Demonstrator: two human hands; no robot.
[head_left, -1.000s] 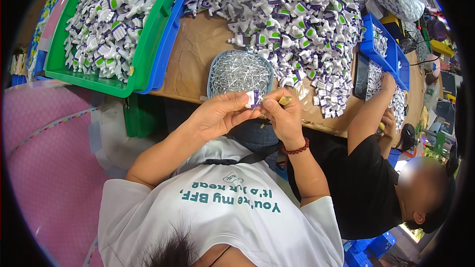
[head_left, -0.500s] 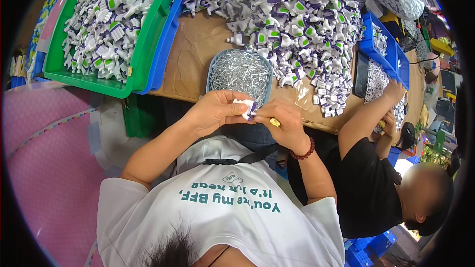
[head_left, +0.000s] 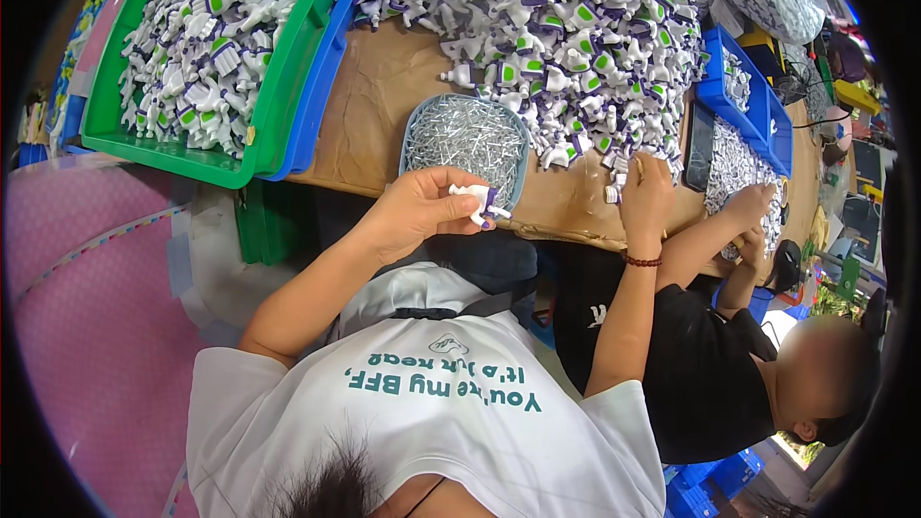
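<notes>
My left hand point(head_left: 422, 203) pinches a small white and purple toy figure point(head_left: 474, 203), with white limbs sticking out, over the near edge of a grey-blue tub point(head_left: 411, 155) of shiny metal pins point(head_left: 467, 139). My right hand point(head_left: 645, 194), with a dark red bead bracelet on the wrist, reaches over the table to the small white striped pieces point(head_left: 614, 192). Its fingers are bent together on the pieces, and a yellowish bit shows among them. What they hold is hidden. Behind lies a big heap of white, purple and green figure parts point(head_left: 576, 58).
At the left stands a green crate point(head_left: 257, 149) full of like parts, against a blue crate point(head_left: 307, 125). A dark flat tray point(head_left: 699, 146) and blue bins point(head_left: 720, 86) are at the right. A co-worker's hands point(head_left: 748, 206) work close beside my right forearm.
My right hand has left the toy figure and moved right to the small white pieces. My left hand stays in place with the figure, which shows more fully.
</notes>
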